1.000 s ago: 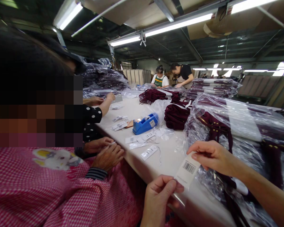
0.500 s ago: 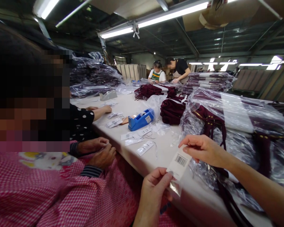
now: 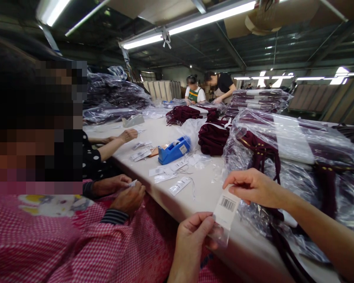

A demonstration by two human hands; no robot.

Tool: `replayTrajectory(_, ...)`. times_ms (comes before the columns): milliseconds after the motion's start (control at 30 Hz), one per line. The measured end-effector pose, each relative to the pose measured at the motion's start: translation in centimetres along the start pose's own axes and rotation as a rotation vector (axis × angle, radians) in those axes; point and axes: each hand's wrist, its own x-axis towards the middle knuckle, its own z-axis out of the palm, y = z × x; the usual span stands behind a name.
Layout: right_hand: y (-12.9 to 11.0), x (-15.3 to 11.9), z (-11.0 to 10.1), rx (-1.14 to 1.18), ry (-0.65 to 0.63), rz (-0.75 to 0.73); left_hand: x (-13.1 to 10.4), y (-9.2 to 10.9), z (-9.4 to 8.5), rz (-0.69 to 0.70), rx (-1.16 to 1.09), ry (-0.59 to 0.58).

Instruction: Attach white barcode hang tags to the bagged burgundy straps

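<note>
A white barcode tag (image 3: pixel 225 214) is between my two hands at the table's front edge. My right hand (image 3: pixel 255 188) pinches its upper end between thumb and fingers. Lower down, my left hand (image 3: pixel 196 232) is closed on a small clear plastic sleeve (image 3: pixel 222 236) at the tag's lower left edge. The tag's lower end seems to lie in or against that sleeve; I cannot tell how deep. Several bagged tags (image 3: pixel 179 186) with strings lie on the table just beyond, beside a blue tape dispenser (image 3: pixel 174 150).
Plastic-wrapped maroon garments (image 3: pixel 295 137) are piled on the right, with a folded maroon stack (image 3: pixel 214 137) beyond. A co-worker in pink checks sits close at my left, hands (image 3: pixel 128 196) on a small tag. Another person's arms (image 3: pixel 118 141) reach over the table (image 3: pixel 153 129).
The tag has turned slightly more upright, and more of the clear sleeve shows below it. My hands stay close to where they were. A small white piece now shows in the neighbour's fingers.
</note>
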Motion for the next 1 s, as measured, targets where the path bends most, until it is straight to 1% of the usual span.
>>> replayTrajectory(133,-0.2,-0.1,-0.1,-0.029,0.038,-0.001,0.1,-0.1,-0.1,-0.020,-0.045,-0.001)
replayTrajectory(267,0.2,-0.2,-0.2,-0.026,0.064,-0.001,0.2,-0.1,-0.1,-0.035,-0.072,0.004)
replayTrajectory(467,0.3,-0.3,-0.3,-0.003,0.013,0.020,0.2,-0.3,-0.1,-0.031,-0.052,-0.002)
replayTrajectory(600,0.3,-0.3,-0.4,-0.028,0.018,0.012,0.6,-0.8,-0.4,-0.008,-0.043,-0.004)
replayTrajectory(833,0.4,-0.2,-0.6,-0.051,0.004,-0.017,0.8,-1.2,-0.8,0.009,0.007,-0.061)
replayTrajectory(1000,0.5,-0.3,-0.7,-0.034,-0.005,-0.023,0.5,-1.3,-0.7,-0.024,0.003,-0.086)
